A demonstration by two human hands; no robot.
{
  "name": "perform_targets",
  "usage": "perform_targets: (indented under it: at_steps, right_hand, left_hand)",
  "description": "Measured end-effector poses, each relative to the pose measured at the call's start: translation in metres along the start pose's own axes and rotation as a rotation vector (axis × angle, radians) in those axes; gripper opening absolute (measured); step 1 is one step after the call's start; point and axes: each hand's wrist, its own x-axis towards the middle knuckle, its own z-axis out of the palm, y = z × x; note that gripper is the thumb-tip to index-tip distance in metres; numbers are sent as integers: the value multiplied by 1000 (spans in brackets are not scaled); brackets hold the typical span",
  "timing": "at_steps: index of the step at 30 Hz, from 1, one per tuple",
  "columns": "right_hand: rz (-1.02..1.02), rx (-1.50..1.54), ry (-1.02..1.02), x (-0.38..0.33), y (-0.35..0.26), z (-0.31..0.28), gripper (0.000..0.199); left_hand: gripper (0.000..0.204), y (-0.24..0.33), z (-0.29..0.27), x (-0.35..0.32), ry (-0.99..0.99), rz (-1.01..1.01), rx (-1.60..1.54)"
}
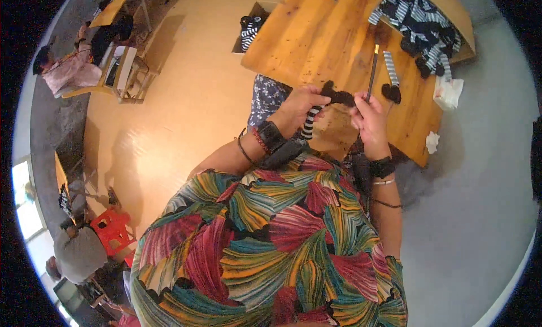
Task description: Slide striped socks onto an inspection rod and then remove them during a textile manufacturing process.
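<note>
Only the head view here, looking down at a wooden plank table (327,33) with knots and dark stains, sitting where a smooth tan floor (192,95) meets a grey one (480,203). Other people sit at desks off to the left, and there's a red plastic stool (114,228) near one of them. For containers, a cardboard box (252,28) stands on the floor just beside the table's far-left edge, with black-and-white striped fabric in it. On the table's far right lies a pile of striped pieces (420,25), with one loose striped tube (390,68) and a small black fuzzy bit (390,92) nearer the person, plus crumpled white paper (449,93) at the right edge. The left hand (299,110) has its fingers pinching a small striped piece with black fuzzy ends (324,104), held over the table's near edge close to the body. The right hand (370,121) has its fingers pressed together around a thin dark stick with a yellowish band (372,73), which points away across the table, right next to the fuzzy end of the piece.
</note>
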Motion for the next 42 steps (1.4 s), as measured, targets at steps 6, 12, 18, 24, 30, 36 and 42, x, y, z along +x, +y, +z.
perform_targets:
  at_steps: [6,12,18,24,30,36,42]
  right_hand:
    - [-14,-39,9,-1,-1,-1,12]
    - [-3,-79,78,-8,4,-30,12]
    - [25,-119,180,-21,9,-41,12]
    - [52,-139,365,-28,14,-70,10]
    - [-64,-302,606,-18,22,-146,12]
    - [-195,-432,717,7,19,-188,16]
    - [-318,-650,738,67,29,-214,27]
  left_hand:
    - [12,66,-58,-13,297,251,62]
    - [21,169,-130,17,364,529,198]
    - [29,214,-160,75,806,717,393]
    - [23,125,-167,81,689,612,318]
    - [16,72,-106,30,556,452,380]
    - [12,30,-71,18,481,316,333]
    - [11,-12,-29,19,321,166,321]
